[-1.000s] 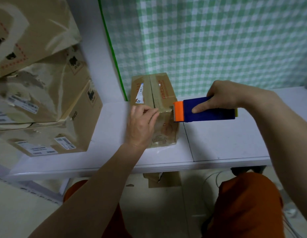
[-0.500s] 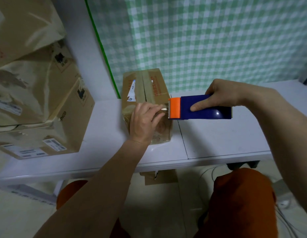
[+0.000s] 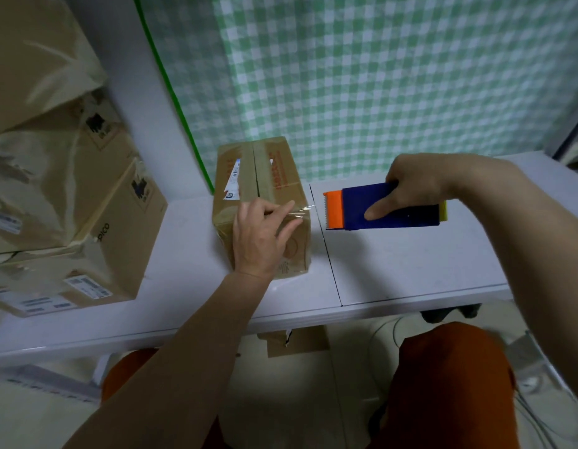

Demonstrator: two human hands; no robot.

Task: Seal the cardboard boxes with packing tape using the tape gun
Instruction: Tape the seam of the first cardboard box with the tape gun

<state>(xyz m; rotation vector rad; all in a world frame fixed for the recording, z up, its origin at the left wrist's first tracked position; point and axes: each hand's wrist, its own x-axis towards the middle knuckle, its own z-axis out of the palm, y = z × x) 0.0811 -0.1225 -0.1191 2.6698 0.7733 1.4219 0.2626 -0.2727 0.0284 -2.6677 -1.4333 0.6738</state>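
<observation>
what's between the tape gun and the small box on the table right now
Nothing visible blocks it. The tape gun in the right hand hangs beside the small box, only bare table between; the left hand pinches tape there.

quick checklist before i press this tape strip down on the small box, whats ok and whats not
1. Left hand holds the loose tape end at the small box: ok.
2. Tape cut free of the tape gun: ok, there is a gap between its orange blade end and the strip.
3. Right hand grips the gun clear of the box: ok.
4. Box sits flat on the table: ok.
5. Top flaps closed along the centre seam: ok.
6. Strip free of wrinkles: cannot tell, the clear tape barely shows.
</observation>
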